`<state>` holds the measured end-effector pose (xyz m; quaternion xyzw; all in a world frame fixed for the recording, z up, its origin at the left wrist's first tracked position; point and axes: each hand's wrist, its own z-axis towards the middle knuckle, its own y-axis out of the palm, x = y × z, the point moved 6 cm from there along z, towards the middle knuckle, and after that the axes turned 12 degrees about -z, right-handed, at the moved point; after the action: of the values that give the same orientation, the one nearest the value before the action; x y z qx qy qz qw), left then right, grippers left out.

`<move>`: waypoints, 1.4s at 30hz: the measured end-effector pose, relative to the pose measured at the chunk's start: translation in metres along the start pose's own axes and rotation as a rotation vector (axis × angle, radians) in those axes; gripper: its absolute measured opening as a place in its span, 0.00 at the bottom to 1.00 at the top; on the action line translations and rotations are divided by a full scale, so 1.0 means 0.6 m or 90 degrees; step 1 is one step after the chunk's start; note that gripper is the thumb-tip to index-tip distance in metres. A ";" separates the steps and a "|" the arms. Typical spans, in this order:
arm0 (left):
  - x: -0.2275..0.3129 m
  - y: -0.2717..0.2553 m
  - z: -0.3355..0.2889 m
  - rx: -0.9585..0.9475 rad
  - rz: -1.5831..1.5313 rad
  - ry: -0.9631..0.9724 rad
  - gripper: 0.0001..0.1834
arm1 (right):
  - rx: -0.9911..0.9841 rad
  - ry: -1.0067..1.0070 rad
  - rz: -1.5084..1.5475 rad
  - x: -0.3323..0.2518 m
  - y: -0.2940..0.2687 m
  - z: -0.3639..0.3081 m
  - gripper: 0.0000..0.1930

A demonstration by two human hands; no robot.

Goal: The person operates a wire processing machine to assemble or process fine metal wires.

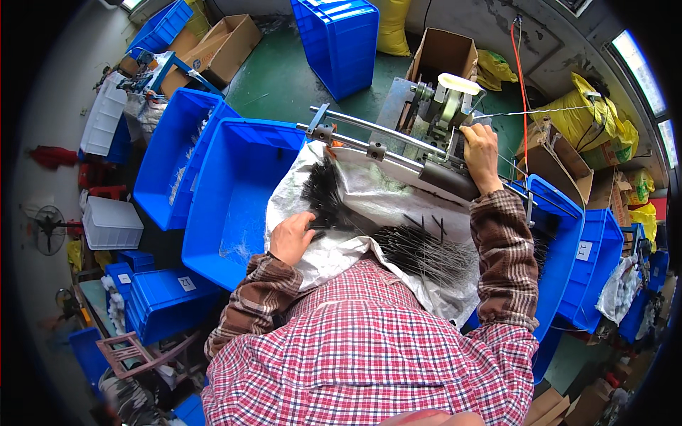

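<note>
A white woven sheet [362, 174] lies over my lap and carries two heaps of thin black rods. My left hand [290, 240] rests on its left part with curled fingers, beside the upper heap of black rods [323, 188]; what its fingertips hold is hidden. The second heap of black rods [426, 252] lies loose to the right, between my arms. At the far side, my right hand [483, 157] is at a small bench machine [449, 106], its fingers bent in beside the wheel. Anything pinched there is too small to make out. A metal guide bar [383, 133] runs left from the machine.
Blue bins stand close on my left [234, 206] and right [561, 263]. Another blue bin [337, 50] stands beyond, near a cardboard box [444, 53]. A red hose [523, 92] hangs behind the machine. Yellow sacks [579, 117] are piled at the far right.
</note>
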<state>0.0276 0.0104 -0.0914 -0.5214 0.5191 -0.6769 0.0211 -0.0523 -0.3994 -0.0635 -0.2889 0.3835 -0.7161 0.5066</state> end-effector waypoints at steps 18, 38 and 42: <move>0.041 -0.057 0.003 0.116 -0.086 0.048 0.08 | -0.015 -0.020 0.018 0.004 0.008 0.008 0.11; 0.184 -0.151 0.018 0.090 -0.086 0.240 0.13 | -0.094 0.127 -0.170 -0.052 -0.019 -0.013 0.21; 0.211 -0.153 0.031 0.095 -0.140 0.265 0.12 | -0.084 0.101 -0.132 -0.072 -0.008 0.000 0.20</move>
<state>0.0307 -0.0322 0.0600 -0.4212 0.4009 -0.8044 -0.1220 -0.0408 -0.3574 -0.0609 -0.3026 0.4365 -0.7584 0.3777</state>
